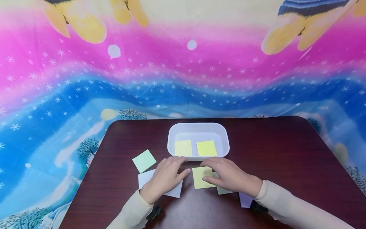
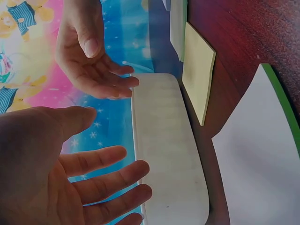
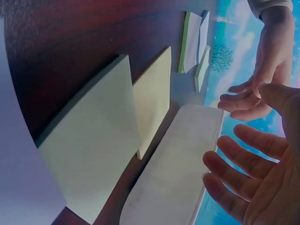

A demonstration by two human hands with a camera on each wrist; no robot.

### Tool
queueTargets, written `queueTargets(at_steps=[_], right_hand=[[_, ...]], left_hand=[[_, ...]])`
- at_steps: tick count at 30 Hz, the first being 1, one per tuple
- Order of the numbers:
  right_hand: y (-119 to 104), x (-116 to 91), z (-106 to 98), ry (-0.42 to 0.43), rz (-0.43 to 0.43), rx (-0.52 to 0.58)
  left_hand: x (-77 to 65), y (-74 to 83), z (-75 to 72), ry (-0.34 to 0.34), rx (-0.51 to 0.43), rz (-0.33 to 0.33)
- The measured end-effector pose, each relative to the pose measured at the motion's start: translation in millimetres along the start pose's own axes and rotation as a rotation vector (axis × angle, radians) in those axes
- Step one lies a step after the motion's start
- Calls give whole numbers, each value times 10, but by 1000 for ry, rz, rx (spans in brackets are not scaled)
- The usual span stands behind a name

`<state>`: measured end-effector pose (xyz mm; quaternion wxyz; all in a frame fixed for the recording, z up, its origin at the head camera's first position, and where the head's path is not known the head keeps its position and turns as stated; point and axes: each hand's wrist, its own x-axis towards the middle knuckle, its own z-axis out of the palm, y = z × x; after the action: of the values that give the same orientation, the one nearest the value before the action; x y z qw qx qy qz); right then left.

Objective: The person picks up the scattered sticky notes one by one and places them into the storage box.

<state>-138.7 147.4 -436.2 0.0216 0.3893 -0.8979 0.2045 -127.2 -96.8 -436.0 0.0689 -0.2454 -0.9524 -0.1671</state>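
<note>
A white plastic container (image 1: 198, 128) stands on the table with a pale yellow sticky note pad (image 1: 183, 148) and a brighter yellow sticky note pad (image 1: 207, 148) inside. My left hand (image 1: 167, 174) hovers at its near rim, fingers spread and loosely bent, holding nothing. On the other side my right hand (image 1: 228, 174) has the same loose pose, its fingertips close to the rim. Whether either hand touches the rim, I cannot tell. Between the hands lies a yellow pad (image 1: 201, 182). Partly hidden under my right hand is a pale green pad (image 3: 101, 126).
Below my left hand lie whitish pads (image 1: 173, 192), one with a green edge in the left wrist view. A mint green pad (image 1: 144, 161) sits left of them. Beneath my right wrist shows a purple pad (image 1: 245, 201). A patterned cloth (image 1: 183, 70) hangs behind the dark table (image 1: 274, 143).
</note>
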Motion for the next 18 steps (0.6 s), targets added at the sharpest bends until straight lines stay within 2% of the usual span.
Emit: queueTargets(at_steps=[7,18], right_hand=[[-17,-3,49,-3,-18,0],[-78,-5,127,-36,-19,-16]], left_hand=[[-39,-39,-12,-3,-5,-8],[-132,-130,-14,-4,-17,-57]])
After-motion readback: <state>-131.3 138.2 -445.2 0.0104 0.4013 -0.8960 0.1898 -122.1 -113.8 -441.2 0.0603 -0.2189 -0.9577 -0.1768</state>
